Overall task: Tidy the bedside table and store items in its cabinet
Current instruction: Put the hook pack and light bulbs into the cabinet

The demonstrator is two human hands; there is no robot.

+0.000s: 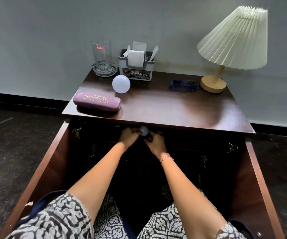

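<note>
Both my hands reach into the dark open cabinet (139,169) under the bedside table top (165,107). My left hand (129,136) grips a small white round object (144,131), partly hidden under the table edge. My right hand (154,141) is curled beside it; what it holds is lost in the shadow. On the table top lie a white bulb (121,84), a purple spectacle case (97,103) and blue glasses (184,85).
A drinking glass (101,52) stands in a glass ashtray (104,69) at the back left, beside a tissue holder (136,68). A pleated lamp (232,42) stands at the back right. Both cabinet doors (53,156) swing out to either side of my knees.
</note>
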